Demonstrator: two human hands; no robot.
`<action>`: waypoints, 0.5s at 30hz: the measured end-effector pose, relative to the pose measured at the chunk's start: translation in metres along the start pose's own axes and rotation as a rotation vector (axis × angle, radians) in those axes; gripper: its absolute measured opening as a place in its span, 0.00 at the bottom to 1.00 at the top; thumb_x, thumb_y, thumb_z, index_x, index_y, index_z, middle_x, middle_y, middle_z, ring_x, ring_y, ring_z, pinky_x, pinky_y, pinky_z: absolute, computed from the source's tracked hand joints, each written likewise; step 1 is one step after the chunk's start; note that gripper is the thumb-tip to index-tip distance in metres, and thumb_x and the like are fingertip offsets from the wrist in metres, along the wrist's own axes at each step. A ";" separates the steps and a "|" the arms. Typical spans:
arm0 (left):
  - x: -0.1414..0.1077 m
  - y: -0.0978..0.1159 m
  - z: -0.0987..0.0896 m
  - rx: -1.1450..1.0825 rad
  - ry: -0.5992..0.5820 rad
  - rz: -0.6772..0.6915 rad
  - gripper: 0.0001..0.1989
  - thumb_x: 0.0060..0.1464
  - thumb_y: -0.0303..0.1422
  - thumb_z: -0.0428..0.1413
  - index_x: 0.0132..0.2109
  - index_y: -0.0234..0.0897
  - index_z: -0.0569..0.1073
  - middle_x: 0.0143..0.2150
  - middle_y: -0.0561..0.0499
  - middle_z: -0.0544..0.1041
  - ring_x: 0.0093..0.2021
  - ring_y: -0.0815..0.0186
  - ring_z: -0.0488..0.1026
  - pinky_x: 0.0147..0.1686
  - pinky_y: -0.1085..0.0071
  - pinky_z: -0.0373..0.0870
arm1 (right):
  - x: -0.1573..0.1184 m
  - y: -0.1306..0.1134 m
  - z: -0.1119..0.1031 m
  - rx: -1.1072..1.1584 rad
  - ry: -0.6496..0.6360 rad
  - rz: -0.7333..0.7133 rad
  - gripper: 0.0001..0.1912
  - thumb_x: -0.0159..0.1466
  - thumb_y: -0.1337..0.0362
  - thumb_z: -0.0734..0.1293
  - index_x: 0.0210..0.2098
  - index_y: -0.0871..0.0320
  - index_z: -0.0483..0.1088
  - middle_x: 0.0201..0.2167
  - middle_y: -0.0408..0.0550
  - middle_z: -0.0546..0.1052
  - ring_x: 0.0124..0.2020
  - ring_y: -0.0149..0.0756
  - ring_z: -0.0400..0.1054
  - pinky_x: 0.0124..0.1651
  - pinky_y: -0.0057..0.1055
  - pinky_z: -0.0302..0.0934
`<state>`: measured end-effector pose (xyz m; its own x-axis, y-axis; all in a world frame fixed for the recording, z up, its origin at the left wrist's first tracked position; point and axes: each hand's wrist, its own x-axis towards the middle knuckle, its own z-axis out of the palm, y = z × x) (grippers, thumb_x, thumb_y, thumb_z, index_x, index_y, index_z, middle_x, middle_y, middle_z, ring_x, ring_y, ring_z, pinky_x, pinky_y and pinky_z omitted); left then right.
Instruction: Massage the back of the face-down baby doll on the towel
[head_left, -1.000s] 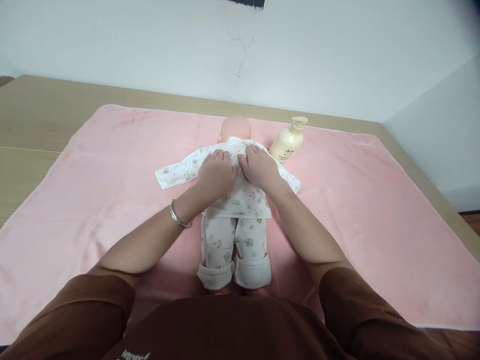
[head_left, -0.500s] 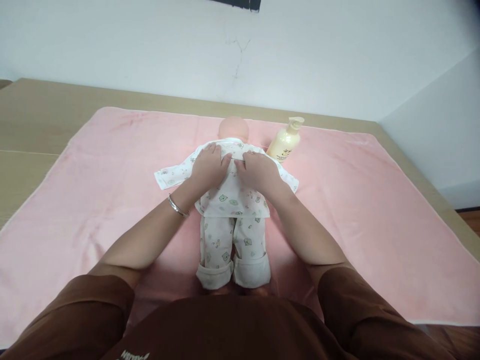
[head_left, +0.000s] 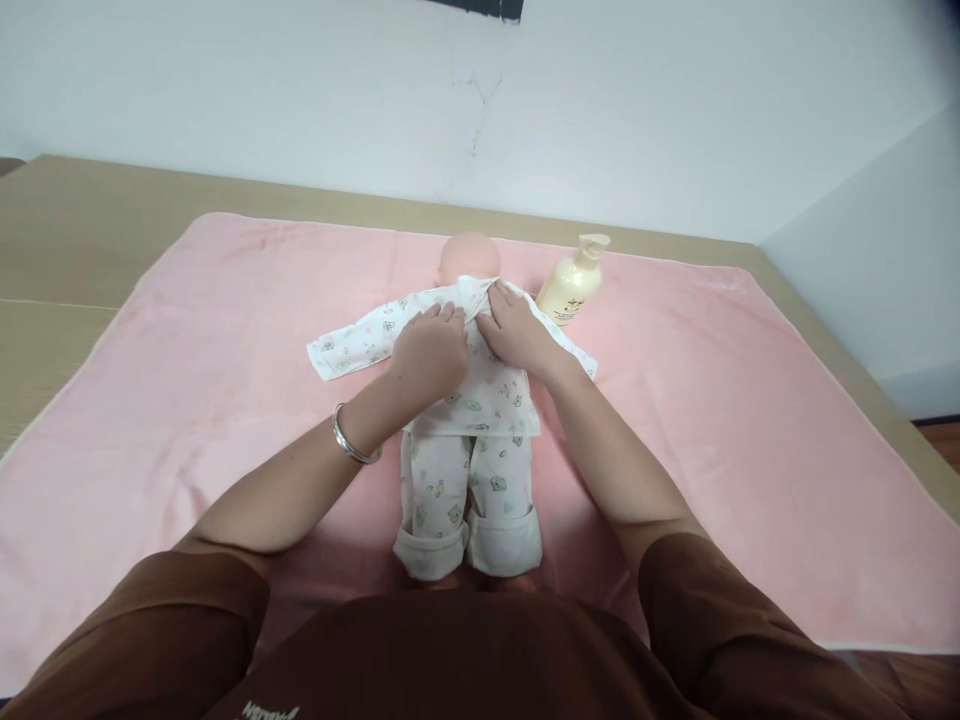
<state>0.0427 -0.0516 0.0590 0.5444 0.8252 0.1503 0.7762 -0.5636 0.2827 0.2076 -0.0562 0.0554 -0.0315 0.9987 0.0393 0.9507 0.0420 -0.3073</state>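
A baby doll (head_left: 470, 258) lies before me with its head at the far end, wearing a white printed baby shirt (head_left: 491, 410) and matching trousers (head_left: 497, 480) with turned-up cuffs. My left hand (head_left: 429, 358) is closed over the middle of the chest, its fingers curled on the shirt's cloth, which creases toward them. On the other side of the chest, my right hand (head_left: 517, 325) lies with its fingers stretched out on the cloth near the neckline. One shirt sleeve (head_left: 349, 342) spreads out flat to the left. The doll's face cannot be made out.
Under the doll a pink blanket (head_left: 712, 420) covers most of the wooden table (head_left: 67, 230). A cream pump bottle (head_left: 574, 283) lies tilted beside the doll's right-hand shoulder in view. A white wall (head_left: 300, 90) rises behind the table.
My left hand has curled from lying flat and moved slightly right and down, drawing the shirt's cloth into creases. My right hand has shifted up toward the neckline, with its fingers straightened.
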 end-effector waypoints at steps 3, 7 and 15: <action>0.004 -0.004 -0.006 -0.077 -0.027 -0.006 0.22 0.66 0.28 0.40 0.59 0.30 0.73 0.61 0.38 0.76 0.66 0.55 0.70 0.66 0.58 0.67 | -0.002 -0.001 -0.003 -0.024 -0.053 -0.046 0.35 0.71 0.62 0.51 0.72 0.78 0.49 0.75 0.68 0.51 0.77 0.55 0.44 0.76 0.52 0.44; 0.028 -0.027 0.010 -0.228 0.020 -0.078 0.25 0.67 0.33 0.41 0.63 0.27 0.69 0.67 0.35 0.70 0.70 0.53 0.65 0.71 0.55 0.60 | -0.018 -0.020 0.000 -0.092 -0.034 -0.046 0.34 0.71 0.64 0.50 0.71 0.80 0.50 0.73 0.71 0.56 0.75 0.58 0.48 0.75 0.53 0.47; 0.019 -0.015 0.048 -0.314 0.266 0.005 0.28 0.67 0.33 0.39 0.67 0.22 0.64 0.72 0.30 0.63 0.75 0.49 0.56 0.74 0.44 0.50 | -0.006 -0.014 0.010 0.052 0.079 -0.011 0.28 0.70 0.67 0.51 0.65 0.74 0.62 0.69 0.66 0.63 0.73 0.54 0.54 0.76 0.50 0.47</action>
<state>0.0568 -0.0292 0.0120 0.4144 0.8267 0.3807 0.6164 -0.5627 0.5509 0.1917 -0.0626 0.0500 -0.0152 0.9930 0.1168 0.9332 0.0560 -0.3550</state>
